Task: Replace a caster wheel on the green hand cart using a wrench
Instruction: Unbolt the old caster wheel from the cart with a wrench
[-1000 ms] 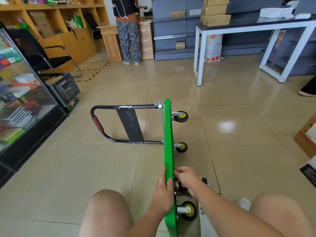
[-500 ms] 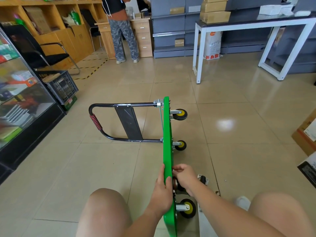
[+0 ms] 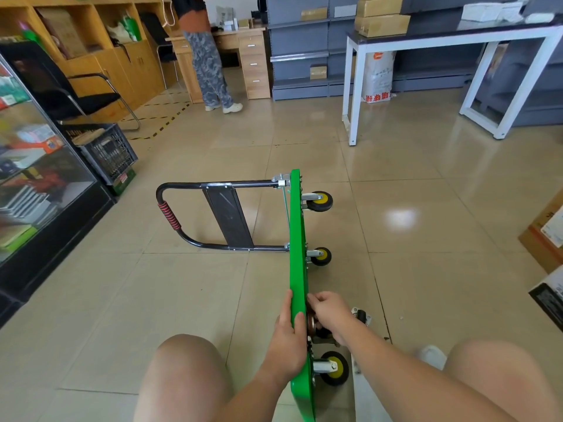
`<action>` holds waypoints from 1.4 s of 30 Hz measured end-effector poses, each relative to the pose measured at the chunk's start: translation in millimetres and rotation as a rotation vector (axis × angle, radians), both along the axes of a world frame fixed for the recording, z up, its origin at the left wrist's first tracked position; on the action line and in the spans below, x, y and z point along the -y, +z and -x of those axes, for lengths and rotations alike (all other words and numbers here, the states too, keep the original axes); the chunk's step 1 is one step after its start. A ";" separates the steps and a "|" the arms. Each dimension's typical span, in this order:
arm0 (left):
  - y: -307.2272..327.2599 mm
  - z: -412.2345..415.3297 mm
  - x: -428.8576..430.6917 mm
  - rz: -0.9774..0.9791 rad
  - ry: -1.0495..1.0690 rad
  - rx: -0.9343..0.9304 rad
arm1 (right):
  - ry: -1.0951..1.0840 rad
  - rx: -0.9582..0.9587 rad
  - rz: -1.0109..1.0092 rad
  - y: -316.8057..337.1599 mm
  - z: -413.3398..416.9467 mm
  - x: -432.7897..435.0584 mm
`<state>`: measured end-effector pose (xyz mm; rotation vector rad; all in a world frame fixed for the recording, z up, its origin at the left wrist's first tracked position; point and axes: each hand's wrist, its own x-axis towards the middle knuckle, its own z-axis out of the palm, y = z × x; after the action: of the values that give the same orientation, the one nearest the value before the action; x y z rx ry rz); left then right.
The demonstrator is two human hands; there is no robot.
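The green hand cart (image 3: 297, 239) stood on its long edge on the floor, handle folded out to the left and underside facing right. Three yellow-hubbed wheels were mounted there: the far wheel (image 3: 320, 201), the middle wheel (image 3: 322, 256) and the near wheel (image 3: 335, 367). The fourth mount lay under the right hand (image 3: 330, 313), so the job looked roughly half done, with the swap itself under way at that corner.

The left hand (image 3: 288, 333) had its grip clamped on the deck's upper edge, steadying the cart. The right hand's grip was curled in against the underside and seemed closed around a dark caster (image 3: 311, 322) with a brownish plate. A loose caster (image 3: 361, 315) lay on the floor just behind that hand; whether it was the old part or the new one could not be told.

Still to do, by this reading: seat the caster, tighten its fasteners with the wrench, and set the cart back on its wheels.

No wrench showed anywhere. The right hand and forearm hid the mount's bolts, and the cart's near corner was cut off by the bottom edge.
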<state>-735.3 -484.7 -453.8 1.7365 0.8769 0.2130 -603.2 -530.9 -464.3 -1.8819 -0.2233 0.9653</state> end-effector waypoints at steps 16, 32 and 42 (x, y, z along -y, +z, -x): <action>6.3 1.7 0.9 -0.020 -0.004 -0.013 | 0.086 0.240 0.004 2.6 4.6 -0.1; 9.7 3.9 -0.5 0.001 -0.018 -0.016 | -0.128 0.028 -0.155 13.4 0.6 23.5; 10.3 9.9 1.1 0.022 -0.026 -0.032 | -0.286 -0.176 -0.146 -17.6 12.5 110.9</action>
<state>-745.2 -485.8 -443.5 1.7343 0.8768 0.1586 -615.7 -641.7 -481.8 -1.6320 0.0776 0.8868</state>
